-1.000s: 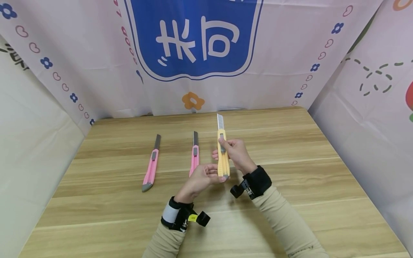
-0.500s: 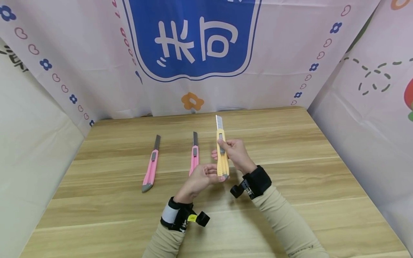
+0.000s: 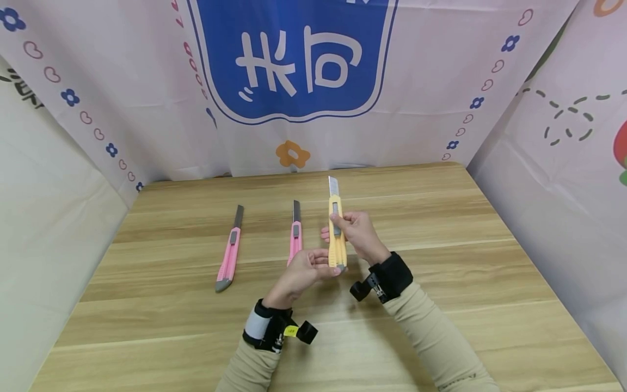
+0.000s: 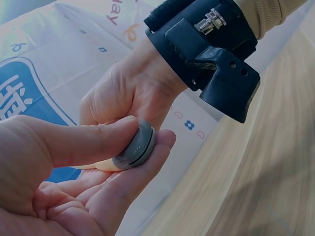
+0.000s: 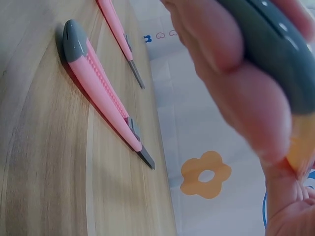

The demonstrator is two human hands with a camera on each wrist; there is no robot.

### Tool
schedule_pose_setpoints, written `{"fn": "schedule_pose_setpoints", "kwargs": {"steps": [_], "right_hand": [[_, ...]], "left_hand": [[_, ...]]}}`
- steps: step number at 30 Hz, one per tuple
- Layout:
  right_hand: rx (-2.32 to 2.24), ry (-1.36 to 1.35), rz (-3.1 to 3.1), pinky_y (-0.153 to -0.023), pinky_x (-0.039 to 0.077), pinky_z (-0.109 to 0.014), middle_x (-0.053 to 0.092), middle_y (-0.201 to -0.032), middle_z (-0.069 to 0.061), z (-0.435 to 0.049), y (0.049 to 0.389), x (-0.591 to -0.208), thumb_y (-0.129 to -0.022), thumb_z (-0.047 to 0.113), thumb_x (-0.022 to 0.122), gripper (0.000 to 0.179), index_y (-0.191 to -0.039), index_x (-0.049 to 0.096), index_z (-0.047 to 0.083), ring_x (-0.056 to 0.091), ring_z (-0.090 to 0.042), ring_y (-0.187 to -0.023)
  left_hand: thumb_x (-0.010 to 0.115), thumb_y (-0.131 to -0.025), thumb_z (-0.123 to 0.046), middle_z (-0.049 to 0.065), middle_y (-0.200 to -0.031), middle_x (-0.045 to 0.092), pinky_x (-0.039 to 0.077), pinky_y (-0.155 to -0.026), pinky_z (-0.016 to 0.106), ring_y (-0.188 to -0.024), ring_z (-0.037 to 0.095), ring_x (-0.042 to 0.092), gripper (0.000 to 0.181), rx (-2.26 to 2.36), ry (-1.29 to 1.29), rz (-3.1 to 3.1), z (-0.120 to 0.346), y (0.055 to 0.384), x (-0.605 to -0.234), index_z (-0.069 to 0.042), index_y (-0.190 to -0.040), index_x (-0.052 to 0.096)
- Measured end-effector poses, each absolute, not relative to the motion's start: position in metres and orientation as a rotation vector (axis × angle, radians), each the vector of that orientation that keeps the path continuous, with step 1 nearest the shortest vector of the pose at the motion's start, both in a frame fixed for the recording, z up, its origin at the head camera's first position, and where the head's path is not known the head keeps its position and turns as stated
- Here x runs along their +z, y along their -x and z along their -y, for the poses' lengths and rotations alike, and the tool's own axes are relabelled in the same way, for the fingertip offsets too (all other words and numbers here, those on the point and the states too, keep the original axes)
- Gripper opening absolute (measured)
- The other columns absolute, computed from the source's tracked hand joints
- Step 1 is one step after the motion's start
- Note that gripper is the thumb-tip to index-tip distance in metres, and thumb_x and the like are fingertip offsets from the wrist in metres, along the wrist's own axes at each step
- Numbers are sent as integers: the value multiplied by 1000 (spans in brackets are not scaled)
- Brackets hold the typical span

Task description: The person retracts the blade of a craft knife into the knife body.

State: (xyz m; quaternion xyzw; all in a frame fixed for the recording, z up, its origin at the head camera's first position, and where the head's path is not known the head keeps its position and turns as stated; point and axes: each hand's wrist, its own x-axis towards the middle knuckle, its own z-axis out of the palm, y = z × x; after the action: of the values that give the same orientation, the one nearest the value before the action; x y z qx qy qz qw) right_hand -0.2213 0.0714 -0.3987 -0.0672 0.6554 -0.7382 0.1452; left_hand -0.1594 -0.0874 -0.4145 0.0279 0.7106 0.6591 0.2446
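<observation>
Both hands hold a yellow utility knife [image 3: 337, 247] above the table, its blade pointing away from the person and partly out. My left hand [image 3: 306, 270] pinches the knife's grey end cap [image 4: 138, 145] between thumb and fingers. Higher up, my right hand [image 3: 361, 234] grips the body, with its thumb on the grey slider. Two pink utility knives lie on the table with blades out. The nearer pink knife [image 3: 295, 239] is beside the left hand, which hides its lower end in the head view. The other pink knife [image 3: 229, 256] lies farther left.
A wooden table [image 3: 171, 326] spans the view. White printed cloth [image 3: 421, 125] hangs behind it and along both sides. Black wrist straps with small cameras sit on both wrists.
The yellow knife's blade tip has drawn back slightly toward the body, and the right thumb and slider have shifted a little toward the person. The pink knives stay put.
</observation>
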Motion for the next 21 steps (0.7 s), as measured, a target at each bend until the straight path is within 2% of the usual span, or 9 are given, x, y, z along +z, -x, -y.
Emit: {"fn": "schedule_pose_setpoints", "kwargs": {"steps": [4, 7, 10, 14, 17, 21], "right_hand": [[-2129, 218, -1888, -70, 63, -28, 74, -70, 5, -72, 222, -401, -100, 16, 50, 40, -116, 53, -21, 73, -8, -66], [-2124, 229, -1900, -74, 63, -34, 75, -72, 5, -73, 223, -402, -101, 18, 50, 41, -118, 54, -20, 73, -8, -67], [-2125, 217, -1908, -79, 61, -40, 75, -73, 4, -75, 224, -404, -101, 20, 49, 42, -119, 54, -18, 73, -8, -68], [-2141, 162, -1901, -77, 62, -37, 74, -74, 3, -76, 224, -404, -102, 20, 48, 40, -121, 55, -15, 73, -9, -69], [-2144, 128, -1897, -76, 63, -33, 74, -74, 4, -76, 224, -403, -102, 21, 47, 40, -122, 55, -13, 73, -9, -70], [-2153, 113, -1878, -79, 62, -34, 74, -75, 4, -74, 224, -403, -102, 24, 47, 43, -120, 55, -14, 73, -9, -72]], "left_hand": [[69, -84, -2, 19, -113, 71, 59, -92, 31, -105, 28, 70, 42, 1797, -74, -1937, 88, 160, -414, 2, -124, 57], [68, -85, -2, 19, -114, 71, 58, -93, 32, -107, 29, 69, 41, 1809, -75, -1916, 87, 160, -414, 2, -124, 58], [67, -86, -3, 20, -115, 70, 58, -92, 29, -103, 22, 71, 40, 1821, -91, -1907, 86, 161, -415, 4, -124, 57], [68, -87, -5, 19, -118, 69, 58, -90, 26, -97, 11, 70, 41, 1830, -82, -1902, 84, 163, -417, 4, -125, 57], [68, -86, -5, 20, -120, 68, 58, -91, 27, -95, 9, 70, 43, 1835, -59, -1901, 84, 163, -417, 3, -127, 56], [67, -86, -3, 24, -123, 65, 59, -93, 30, -94, 10, 70, 45, 1850, -57, -1907, 83, 163, -417, 5, -129, 54]]}}
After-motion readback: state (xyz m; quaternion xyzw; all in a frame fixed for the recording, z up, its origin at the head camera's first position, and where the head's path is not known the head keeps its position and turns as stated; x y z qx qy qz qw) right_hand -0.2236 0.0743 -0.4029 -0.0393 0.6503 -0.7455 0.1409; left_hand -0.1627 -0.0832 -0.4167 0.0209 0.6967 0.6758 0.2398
